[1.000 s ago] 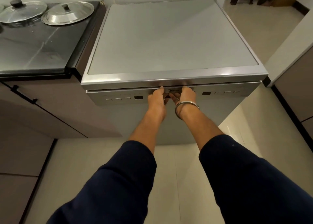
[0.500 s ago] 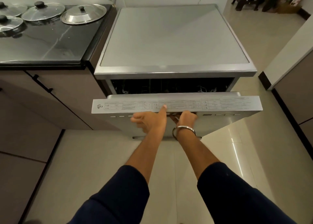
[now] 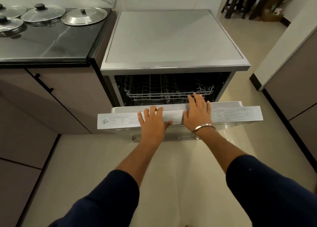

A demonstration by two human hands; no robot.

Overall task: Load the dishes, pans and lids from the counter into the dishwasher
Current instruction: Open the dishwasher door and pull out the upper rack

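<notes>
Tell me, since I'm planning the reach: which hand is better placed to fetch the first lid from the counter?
Probably the left hand: it rests on the dishwasher door nearer the counter, where the steel lid sits. The right hand lies farther away.

Even, soft indoor light; sharp centre, bent edges.
Glare streaks the dark bench (image 3: pixel 51 43) and steel lid (image 3: pixel 84 16) up-left of the hands; the dishwasher (image 3: pixel 171 38) cavity beyond them is shadowed; wide-angle curving warps walls at the far sides.
</notes>
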